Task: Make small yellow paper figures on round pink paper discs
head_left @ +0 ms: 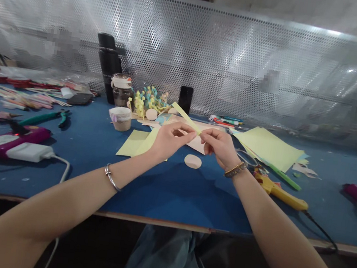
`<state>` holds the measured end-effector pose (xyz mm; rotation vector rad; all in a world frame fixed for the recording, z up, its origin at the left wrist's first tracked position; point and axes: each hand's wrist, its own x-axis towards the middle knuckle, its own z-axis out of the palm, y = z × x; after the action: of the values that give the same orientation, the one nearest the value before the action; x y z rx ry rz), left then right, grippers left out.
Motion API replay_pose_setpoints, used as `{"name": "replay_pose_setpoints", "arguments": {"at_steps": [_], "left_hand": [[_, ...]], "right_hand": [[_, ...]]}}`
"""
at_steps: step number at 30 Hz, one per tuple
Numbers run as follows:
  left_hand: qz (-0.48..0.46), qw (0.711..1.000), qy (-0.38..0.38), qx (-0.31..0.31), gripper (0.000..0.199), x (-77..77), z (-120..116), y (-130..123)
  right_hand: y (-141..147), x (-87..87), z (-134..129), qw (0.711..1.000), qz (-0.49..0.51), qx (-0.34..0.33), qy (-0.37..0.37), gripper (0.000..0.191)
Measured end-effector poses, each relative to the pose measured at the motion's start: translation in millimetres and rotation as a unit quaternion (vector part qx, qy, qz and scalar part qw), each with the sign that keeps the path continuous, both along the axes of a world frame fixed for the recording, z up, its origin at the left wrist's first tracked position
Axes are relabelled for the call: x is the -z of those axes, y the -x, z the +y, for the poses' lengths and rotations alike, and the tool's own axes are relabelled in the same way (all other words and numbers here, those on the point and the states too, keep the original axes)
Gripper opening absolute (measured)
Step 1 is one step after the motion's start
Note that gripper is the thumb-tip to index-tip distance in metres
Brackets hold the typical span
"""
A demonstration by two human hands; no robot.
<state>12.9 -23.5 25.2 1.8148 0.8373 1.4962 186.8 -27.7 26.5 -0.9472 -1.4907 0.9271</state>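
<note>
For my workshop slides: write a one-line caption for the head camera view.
Left hand and right hand pinch a yellow paper strip above a blue workbench.

Paper strip [185, 116] between left hand [173, 141] and right hand [218, 147]: smooth, matt yellow paper. Beyond both hands, perforated metal screen [192, 42]: glossy, reflective finish.

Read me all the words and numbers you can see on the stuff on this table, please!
I can't read any words or numbers. The white power adapter, the magenta electric tool and the marker pens might have some, but they're too small or blurred to read.
</note>
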Motion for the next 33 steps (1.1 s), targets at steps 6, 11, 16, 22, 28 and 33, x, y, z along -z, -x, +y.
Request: {"name": "replay_pose_setpoints", "arguments": {"at_steps": [6, 11, 16, 22, 28, 33], "left_hand": [[-0.001, 1.0, -0.019, -0.002, 0.02, 3.9, 1.5, -0.9], [-0.009, 1.0, 0.017, 0.01, 0.022, 3.8, 2.7, -0.9], [0.0, 0.998, 0.066, 0.023, 0.024, 2.9, 4.3, -0.5], [0.008, 0.99, 0.132, 0.043, 0.026, 3.6, 6.8, 0.8], [-0.003, 0.981, 0.182, 0.059, 0.023, 2.1, 5.8, -0.6], [-0.032, 0.974, 0.215, 0.059, 0.023, 1.0, 5.4, -1.6]], "right_hand": [[0.1, 1.6, -0.2, 1.0, -0.018, -0.005, -0.012, 0.019], [-1.8, 4.7, 2.4, 0.999, -0.042, -0.003, -0.027, 0.019], [-2.1, 3.7, 1.0, 0.996, -0.073, 0.005, -0.041, 0.024], [-1.9, 1.5, -1.4, 0.993, -0.106, 0.007, -0.048, 0.022], [-2.5, 2.1, -0.3, 0.992, -0.107, -0.001, -0.073, 0.022], [-1.5, 2.9, 1.2, 0.997, -0.072, 0.002, -0.037, 0.026]]}}
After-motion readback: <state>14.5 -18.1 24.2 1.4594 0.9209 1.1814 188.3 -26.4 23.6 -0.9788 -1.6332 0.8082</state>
